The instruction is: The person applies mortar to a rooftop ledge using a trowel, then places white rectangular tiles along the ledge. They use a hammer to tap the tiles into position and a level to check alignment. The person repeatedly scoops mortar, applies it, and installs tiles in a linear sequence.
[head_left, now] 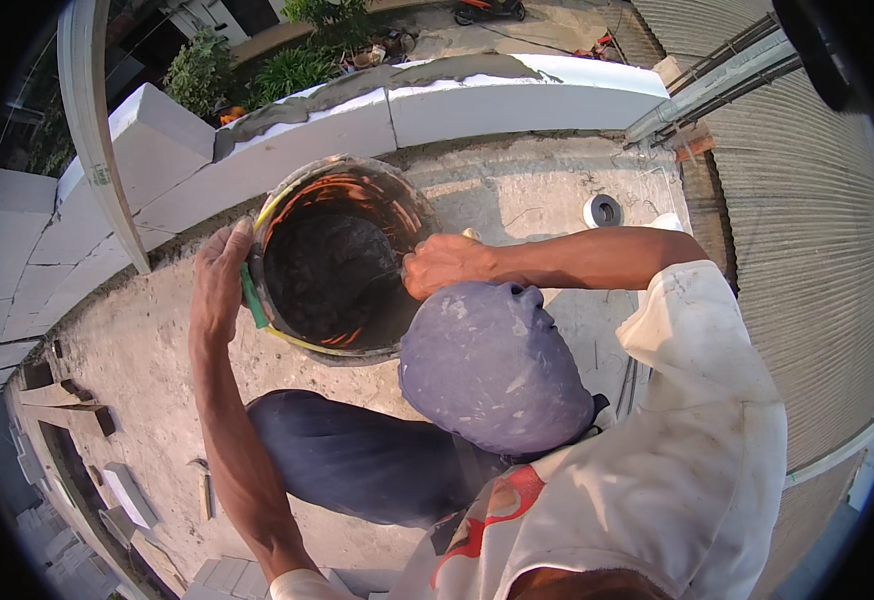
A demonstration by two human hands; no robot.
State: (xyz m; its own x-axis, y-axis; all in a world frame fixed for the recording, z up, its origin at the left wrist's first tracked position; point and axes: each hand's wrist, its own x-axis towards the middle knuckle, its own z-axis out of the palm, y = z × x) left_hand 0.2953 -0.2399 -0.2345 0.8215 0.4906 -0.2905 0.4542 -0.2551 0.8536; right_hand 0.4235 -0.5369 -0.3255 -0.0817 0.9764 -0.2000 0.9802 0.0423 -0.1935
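A round bucket (342,357) with an orange-streaked inside and a yellowish rim stands before me, holding dark grey wet mortar (322,270). My left hand (221,262) is closed on the bucket's left rim, with a green grip (254,296) hanging just below it. Inside the right edge of the bucket, my right hand (447,264) makes a fist around what looks like a trowel; a pale handle end (471,234) pokes out behind the fist. Its blade is hard to tell from the mortar. My bent right knee partly hides the bucket's lower right side.
Beyond the bucket runs a low wall of white blocks (497,108), with grey mortar (467,68) along its top. A upright post (102,150) rises at left. A white roll (603,210) lies at right, near corrugated roofing (807,220). A hammer (204,490) and wood pieces (72,405) lie lower left.
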